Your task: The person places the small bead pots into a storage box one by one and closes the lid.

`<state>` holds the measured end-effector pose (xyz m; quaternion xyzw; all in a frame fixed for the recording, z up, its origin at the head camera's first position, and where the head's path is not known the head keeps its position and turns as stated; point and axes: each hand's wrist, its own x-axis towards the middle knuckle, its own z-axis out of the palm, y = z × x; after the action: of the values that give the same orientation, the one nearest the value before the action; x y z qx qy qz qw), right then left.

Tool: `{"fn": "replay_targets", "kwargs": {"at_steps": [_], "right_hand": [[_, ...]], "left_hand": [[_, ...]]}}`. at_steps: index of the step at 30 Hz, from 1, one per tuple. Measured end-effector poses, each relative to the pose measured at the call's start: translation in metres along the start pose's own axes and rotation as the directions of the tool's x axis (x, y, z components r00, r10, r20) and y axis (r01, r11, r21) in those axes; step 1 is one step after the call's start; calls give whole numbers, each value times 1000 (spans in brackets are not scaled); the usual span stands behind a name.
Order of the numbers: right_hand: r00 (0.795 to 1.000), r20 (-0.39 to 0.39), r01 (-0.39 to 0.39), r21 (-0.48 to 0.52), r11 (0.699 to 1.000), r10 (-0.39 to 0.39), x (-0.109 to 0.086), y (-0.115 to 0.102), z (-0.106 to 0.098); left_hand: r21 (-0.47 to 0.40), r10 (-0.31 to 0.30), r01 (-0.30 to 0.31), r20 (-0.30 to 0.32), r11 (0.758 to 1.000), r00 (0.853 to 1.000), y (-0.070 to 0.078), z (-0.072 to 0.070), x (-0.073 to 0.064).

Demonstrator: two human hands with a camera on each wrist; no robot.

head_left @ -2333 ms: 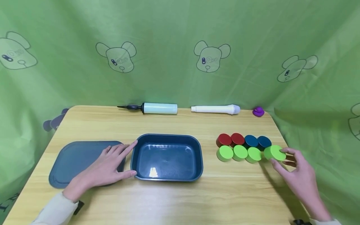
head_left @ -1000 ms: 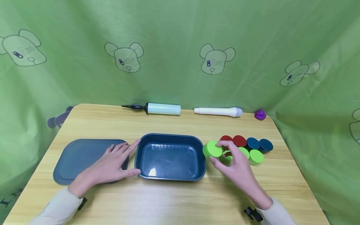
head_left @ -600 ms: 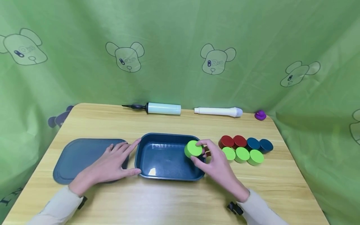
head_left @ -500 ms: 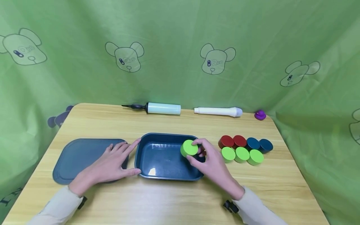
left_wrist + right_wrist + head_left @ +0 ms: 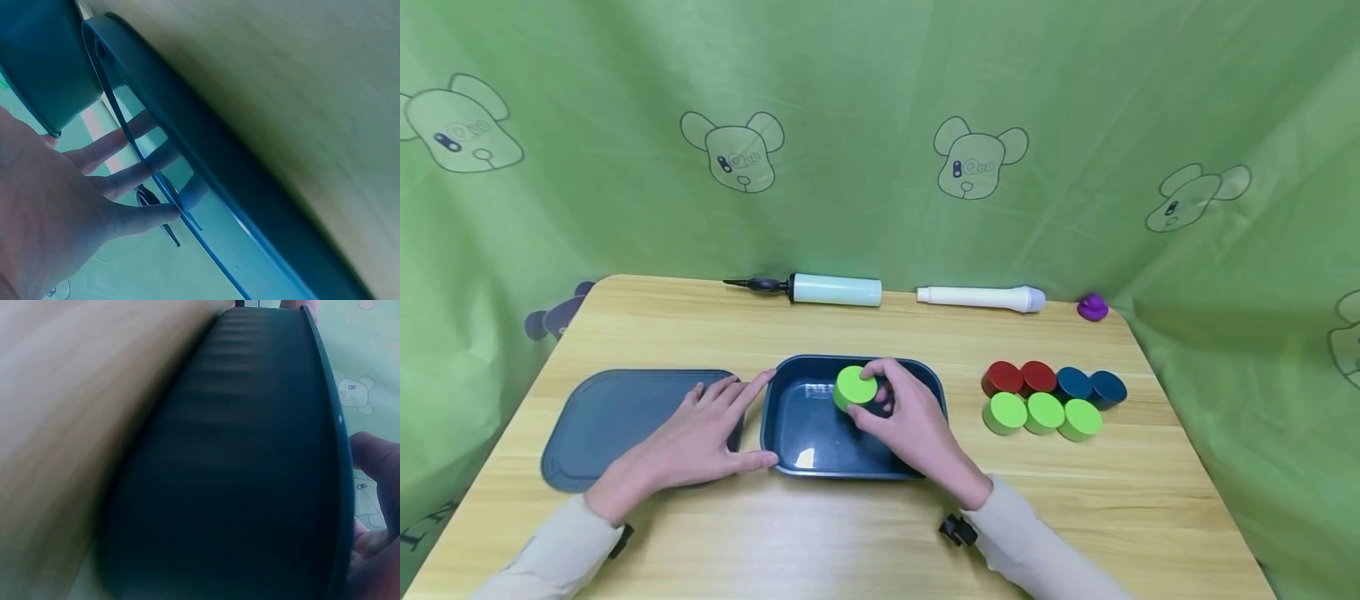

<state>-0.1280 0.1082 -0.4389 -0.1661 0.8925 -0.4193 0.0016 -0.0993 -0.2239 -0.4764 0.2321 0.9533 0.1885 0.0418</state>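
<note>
My right hand pinches a light green round block between thumb and index finger, over the inside of the dark blue box. In the right wrist view the box's outer wall fills the middle, and the block is hidden. My left hand lies with fingers spread, its thumb and index tip at the box's left rim, its other fingers over the flat blue lid. The left wrist view shows those fingers on the lid's glossy top, the box wall beyond them.
Right of the box, on the table, stand three light green blocks, two red ones and two dark blue ones. Along the back edge lie a hand pump, a white toy microphone and a purple rubber duck.
My right hand has carried the green block leftward from the right end of the front row, over the box's right rim, to above its inside. The left hand has stayed at the box's left rim.
</note>
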Motion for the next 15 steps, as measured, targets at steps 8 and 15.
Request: {"fn": "replay_targets", "kwargs": {"at_steps": [8,15], "right_hand": [[999,43,-9,-50,999,11,14,-4,23],[996,83,-5,-92,996,13,24,-10,41]], "left_hand": [[-8,-6,6,12,1000,1000,2,-1,0],[-8,1,-1,12,1000,1000,3,-2,0]]}}
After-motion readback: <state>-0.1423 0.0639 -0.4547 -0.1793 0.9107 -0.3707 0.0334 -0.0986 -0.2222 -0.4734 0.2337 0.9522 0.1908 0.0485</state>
